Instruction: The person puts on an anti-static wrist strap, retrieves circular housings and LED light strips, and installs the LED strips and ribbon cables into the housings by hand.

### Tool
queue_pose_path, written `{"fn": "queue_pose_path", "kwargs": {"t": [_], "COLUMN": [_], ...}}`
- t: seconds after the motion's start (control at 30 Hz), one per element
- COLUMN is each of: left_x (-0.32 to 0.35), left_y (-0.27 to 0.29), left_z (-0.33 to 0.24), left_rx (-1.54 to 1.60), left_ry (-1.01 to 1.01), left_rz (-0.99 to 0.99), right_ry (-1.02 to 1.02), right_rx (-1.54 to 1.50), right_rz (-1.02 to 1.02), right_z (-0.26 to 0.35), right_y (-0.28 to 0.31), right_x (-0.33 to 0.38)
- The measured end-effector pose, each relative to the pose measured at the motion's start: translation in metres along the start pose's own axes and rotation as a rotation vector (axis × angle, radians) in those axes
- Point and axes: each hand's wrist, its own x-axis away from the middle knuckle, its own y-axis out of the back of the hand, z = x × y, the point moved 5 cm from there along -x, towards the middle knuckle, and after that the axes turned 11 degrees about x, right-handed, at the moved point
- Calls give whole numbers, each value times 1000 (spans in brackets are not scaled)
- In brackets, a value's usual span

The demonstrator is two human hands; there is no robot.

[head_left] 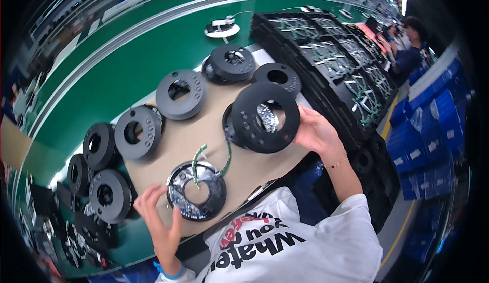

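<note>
My right hand (317,130) grips the right rim of a black ring-shaped housing (245,130), raised above the brown cardboard mat. Through its central hole a strip of small shiny parts shows. Nearer to me lies an opened round base (211,206) with a circuit board and a central hole, its inside facing up. A thin green strip (227,155) runs from the base up towards the housing; another curls over the base's middle. My left hand (160,222) is at the base's left edge, fingers spread and thumb apart. Whether its fingertips touch the rim, I cannot tell.
Several more black ring housings (182,94) stand around the far and left sides of the cardboard mat (204,122). A black compartment tray (326,43) of green strips lies at the right. Blue bins (425,135) line the floor; a person (407,51) works beyond the tray.
</note>
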Motion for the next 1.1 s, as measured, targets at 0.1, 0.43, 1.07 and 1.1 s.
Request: {"fn": "queue_pose_path", "kwargs": {"t": [0.1,0.43,1.07,1.1], "left_x": [-9,7,16,16], "left_y": [-11,-27,-27,-28], "left_z": [-1,5,15,18], "left_rx": [9,68,1,-32], "left_ry": [63,114,315,292], "left_rz": [119,123,-60,-59], "right_ry": [-119,183,711,710], "right_rx": [8,1291,1543,1500], "right_rz": [75,-396,863,843], "right_z": [-6,29,-91,-93], "right_y": [0,4,-163,-165], "right_x": [-20,-23,-54,-54]}}
